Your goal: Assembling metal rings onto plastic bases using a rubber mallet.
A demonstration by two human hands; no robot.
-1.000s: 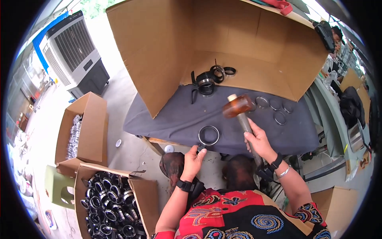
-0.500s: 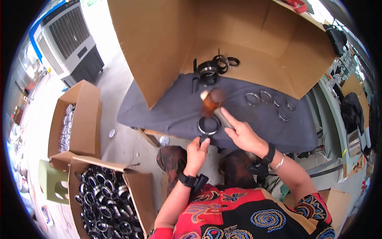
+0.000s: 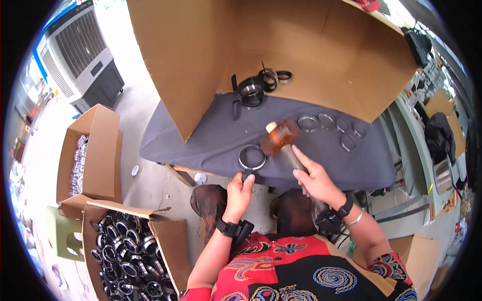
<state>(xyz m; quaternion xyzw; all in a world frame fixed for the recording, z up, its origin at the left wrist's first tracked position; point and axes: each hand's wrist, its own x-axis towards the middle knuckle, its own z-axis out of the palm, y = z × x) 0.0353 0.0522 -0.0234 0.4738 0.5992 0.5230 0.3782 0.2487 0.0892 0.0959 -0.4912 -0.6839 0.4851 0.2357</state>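
Note:
My left hand (image 3: 238, 196) grips the short black handle of a ring with a metal band (image 3: 252, 157), which lies at the near edge of the dark cloth-covered table (image 3: 201, 145). In my right hand (image 3: 318, 181) is a mallet (image 3: 282, 138) with an amber head, its fingers wrapped round the shaft. The mallet head hovers just right of and beyond the ring, apart from it. Several loose metal rings (image 3: 326, 121) lie on the cloth further right. Several black handled rings (image 3: 249, 93) are piled toward the back.
A large open cardboard box (image 3: 296, 50) stands on its side at the table's back. At lower left, a carton (image 3: 170, 251) holds many black handled rings; another carton (image 3: 104, 155) holds shiny metal rings. A green stool (image 3: 61, 241) and an air cooler (image 3: 83, 55) stand left.
The mallet has moved right, away from above the ring's far edge. My left hand still holds the ring's handle. The whole view has shifted slightly.

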